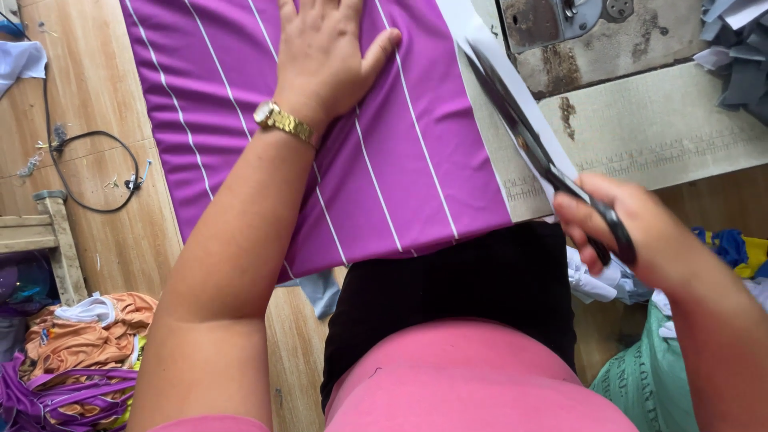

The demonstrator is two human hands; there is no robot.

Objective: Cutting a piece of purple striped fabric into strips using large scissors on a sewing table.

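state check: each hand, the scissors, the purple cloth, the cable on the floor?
left hand: flat, palm down, pressing the purple striped fabric
right hand: closed around the scissors' handles
scissors: held, blades open along the fabric's right edge
purple striped fabric: spread flat on the worktable
black cable: lying loose, looped on the wooden floor

Single view, head-mounted: looks steeply down from the wearer's head, close over lap and forearms. Frame takes in purple striped fabric [360,160] on the worktable [664,128] ahead, wooden floor [104,96] at left. No second view shares the scene.
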